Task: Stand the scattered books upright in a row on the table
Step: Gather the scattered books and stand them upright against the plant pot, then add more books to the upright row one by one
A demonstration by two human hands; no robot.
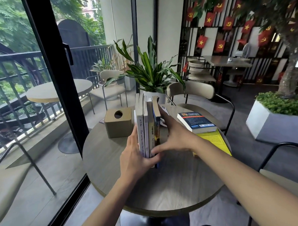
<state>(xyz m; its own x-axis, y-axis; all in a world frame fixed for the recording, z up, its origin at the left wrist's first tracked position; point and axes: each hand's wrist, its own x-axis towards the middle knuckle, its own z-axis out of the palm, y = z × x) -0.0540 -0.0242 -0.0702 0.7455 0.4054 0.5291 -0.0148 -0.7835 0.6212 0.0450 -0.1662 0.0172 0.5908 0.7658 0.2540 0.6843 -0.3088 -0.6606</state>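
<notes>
Several books (148, 125) stand upright in a row at the middle of the round wooden table (165, 189), spines toward me. My left hand (135, 157) presses flat against the row's left side, thumb curled under the spines. My right hand (175, 137) lies spread against the right side of the row, on the blue-spined book (156, 129). At the right, a blue book (197, 121) lies flat on top of a yellow book (214, 140). Another book shows partly behind my right hand, lying at the back.
A tan tissue box (118, 122) stands just left of the row. A potted plant (150, 73) and a beige chair (191, 90) are behind the table. A glass sliding door (54, 82) runs along the left. A white planter (273, 124) sits at the right.
</notes>
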